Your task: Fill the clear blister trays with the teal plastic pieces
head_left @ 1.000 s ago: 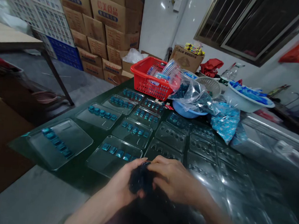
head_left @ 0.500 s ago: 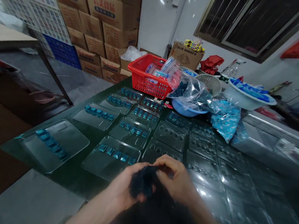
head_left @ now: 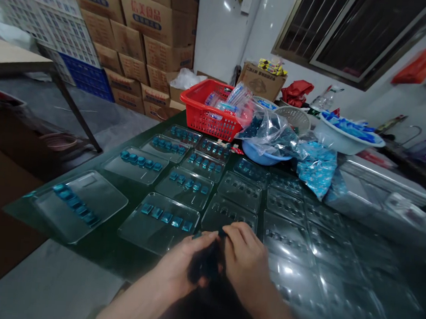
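Observation:
Both my hands meet at the front edge of the dark tabletop (head_left: 97,224), holding a dark blue clump (head_left: 207,262) between them. It looks like soft or bagged material, but its exact nature is too dark to tell. My left hand (head_left: 181,262) cups it from below and the side, while my right hand (head_left: 245,255) pinches its top. Just beyond my left fingers lies a transparent blister tray (head_left: 158,226) with a row of blue pods. A tray with no pods (head_left: 230,213) sits past my right fingers, and several more trays cover the table.
A red plastic basket (head_left: 205,110) of packets and a blue bowl (head_left: 263,156) under a transparent bag (head_left: 270,134) stand at the far edge. A blue printed bag (head_left: 317,170) and a white basin (head_left: 350,133) lie to the right. Stacked cardboard boxes (head_left: 144,41) stand behind.
My hands have turned the dark clump and come closer around it, with my right fingers now more upright on top. The whole view has shifted slightly.

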Demonstrator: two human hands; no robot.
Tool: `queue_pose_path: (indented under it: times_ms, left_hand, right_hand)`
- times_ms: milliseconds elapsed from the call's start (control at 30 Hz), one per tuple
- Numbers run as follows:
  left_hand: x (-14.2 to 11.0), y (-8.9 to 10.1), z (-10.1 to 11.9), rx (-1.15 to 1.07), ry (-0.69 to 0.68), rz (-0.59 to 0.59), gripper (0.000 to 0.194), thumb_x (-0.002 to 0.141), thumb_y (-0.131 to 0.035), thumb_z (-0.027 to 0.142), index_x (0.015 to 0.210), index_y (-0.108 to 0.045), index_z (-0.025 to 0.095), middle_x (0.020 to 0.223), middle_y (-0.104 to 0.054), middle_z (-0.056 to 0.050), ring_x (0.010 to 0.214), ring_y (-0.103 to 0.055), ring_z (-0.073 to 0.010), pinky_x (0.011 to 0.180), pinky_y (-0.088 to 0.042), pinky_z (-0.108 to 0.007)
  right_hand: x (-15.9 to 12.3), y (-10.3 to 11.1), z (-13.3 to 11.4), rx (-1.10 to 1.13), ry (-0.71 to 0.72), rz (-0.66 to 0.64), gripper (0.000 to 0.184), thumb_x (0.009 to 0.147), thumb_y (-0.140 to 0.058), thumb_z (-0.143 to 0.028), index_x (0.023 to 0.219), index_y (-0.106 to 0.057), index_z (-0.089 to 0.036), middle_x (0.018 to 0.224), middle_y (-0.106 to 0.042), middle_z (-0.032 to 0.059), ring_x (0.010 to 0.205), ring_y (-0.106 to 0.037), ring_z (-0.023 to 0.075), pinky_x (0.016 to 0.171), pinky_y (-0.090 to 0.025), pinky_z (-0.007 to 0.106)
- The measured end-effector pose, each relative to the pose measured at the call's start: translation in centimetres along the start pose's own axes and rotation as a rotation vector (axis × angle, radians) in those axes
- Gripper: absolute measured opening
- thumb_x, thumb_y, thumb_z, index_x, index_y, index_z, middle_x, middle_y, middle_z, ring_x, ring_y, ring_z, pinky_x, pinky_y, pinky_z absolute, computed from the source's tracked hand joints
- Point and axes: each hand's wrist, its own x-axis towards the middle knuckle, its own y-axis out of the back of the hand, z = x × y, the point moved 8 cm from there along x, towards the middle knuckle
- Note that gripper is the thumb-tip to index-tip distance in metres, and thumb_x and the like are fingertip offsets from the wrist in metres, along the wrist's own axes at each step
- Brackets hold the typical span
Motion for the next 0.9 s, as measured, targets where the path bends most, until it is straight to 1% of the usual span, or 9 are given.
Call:
queue_pose_path:
  times_ms: [67, 167, 267, 367, 467, 533, 633, 733, 900]
  left_hand:
    - [0.1, 0.1, 0.0, 0.022, -0.024, 0.01, 0.021, 0.064, -0.064, 0.03, 0.075, -0.057, 0.014, 0.06, -0.058, -0.003, 0.05, -0.058, -0.0155, 0.029, -0.03, -0.016]
    - [0.2, 0.4, -0.2, 0.067, -0.027, 0.006, 0.022, 0.065, -0.063, 0.032, 0.075, -0.056, 0.014, 0.061, -0.058, -0.004, 0.051, -0.058, -0.0161, 0.029, -0.031, -0.017]
    - [0.3, 0.2, -0.3, 0.145, -0.053, -0.035, 0.023, 0.066, -0.061, 0.035, 0.074, -0.056, 0.014, 0.059, -0.057, -0.003, 0.049, -0.057, -0.0163, 0.028, -0.03, -0.017]
    - [0.3, -0.1, -0.1, 0.196, -0.083, -0.041, 0.021, 0.066, -0.061, 0.034, 0.072, -0.056, 0.014, 0.058, -0.057, -0.002, 0.046, -0.057, -0.0163, 0.026, -0.03, -0.017]
    - [0.0, -0.4, 0.0, 0.232, -0.083, -0.032, 0.019, 0.066, -0.061, 0.032, 0.071, -0.056, 0.014, 0.054, -0.057, -0.002, 0.043, -0.056, -0.0157, 0.027, -0.032, -0.018]
    - [-0.1, -0.5, 0.0, 0.25, -0.079, -0.044, 0.018, 0.067, -0.06, 0.032, 0.071, -0.057, 0.014, 0.051, -0.057, -0.002, 0.042, -0.055, -0.015, 0.027, -0.033, -0.018]
    - [-0.1, -0.7, -0.1, 0.261, -0.072, -0.064, 0.02, 0.068, -0.058, 0.033, 0.071, -0.059, 0.013, 0.052, -0.058, -0.003, 0.042, -0.055, -0.0148, 0.027, -0.032, -0.017]
    - [-0.1, -1.0, -0.2, 0.287, -0.052, -0.093, 0.022, 0.069, -0.056, 0.034, 0.069, -0.059, 0.013, 0.051, -0.059, -0.004, 0.041, -0.054, -0.0142, 0.027, -0.032, -0.017]
    - [-0.2, -1.6, -0.1, 0.312, -0.051, -0.131, 0.023, 0.072, -0.053, 0.036, 0.069, -0.06, 0.014, 0.051, -0.061, -0.005, 0.04, -0.053, -0.0129, 0.03, -0.032, -0.017]
  right_hand:
    - [-0.2, -0.1, -0.1, 0.029, -0.008, -0.039, 0.019, 0.078, -0.041, -0.009, 0.084, -0.057, -0.017, 0.086, -0.056, 0.0064, 0.083, -0.052, 0.0181, 0.073, -0.04, 0.032]
    - [-0.2, -0.4, 0.4, 0.194, -0.077, -0.173, 0.015, 0.077, -0.046, -0.012, 0.086, -0.056, -0.018, 0.088, -0.057, 0.0039, 0.078, -0.053, 0.0147, 0.067, -0.042, 0.026]
    - [-0.2, -0.6, 1.7, 0.338, -0.214, -0.269, 0.008, 0.077, -0.05, -0.017, 0.079, -0.058, -0.018, 0.078, -0.058, 0.001, 0.068, -0.055, 0.0119, 0.06, -0.042, 0.022]
    - [-0.4, -1.1, 3.1, 0.486, -0.36, -0.34, 0.006, 0.074, -0.054, -0.02, 0.073, -0.059, -0.017, 0.069, -0.059, -0.0005, 0.064, -0.055, 0.0112, 0.057, -0.043, 0.021]
    - [-0.7, -2.0, 4.0, 0.686, -0.487, -0.453, 0.009, 0.071, -0.06, -0.024, 0.072, -0.06, -0.015, 0.063, -0.058, -0.0012, 0.057, -0.054, 0.0101, 0.051, -0.043, 0.02]
    - [-0.9, -2.6, 4.4, 0.804, -0.544, -0.527, 0.013, 0.069, -0.062, -0.027, 0.072, -0.061, -0.014, 0.061, -0.058, -0.0012, 0.054, -0.054, 0.0096, 0.047, -0.043, 0.02]
    - [-1.1, -3.1, 4.9, 0.915, -0.575, -0.591, 0.015, 0.068, -0.064, -0.027, 0.072, -0.062, -0.013, 0.058, -0.058, -0.0007, 0.05, -0.054, 0.0088, 0.046, -0.044, 0.02]
    - [-1.3, -3.5, 5.2, 0.989, -0.595, -0.626, 0.015, 0.067, -0.065, -0.026, 0.072, -0.061, -0.012, 0.056, -0.059, -0.0008, 0.046, -0.054, 0.0085, 0.043, -0.045, 0.02]
    - [-1.5, -3.9, 5.3, 1.069, -0.613, -0.633, 0.016, 0.069, -0.063, -0.028, 0.072, -0.06, -0.012, 0.055, -0.06, -0.001, 0.045, -0.055, 0.0085, 0.042, -0.045, 0.019]
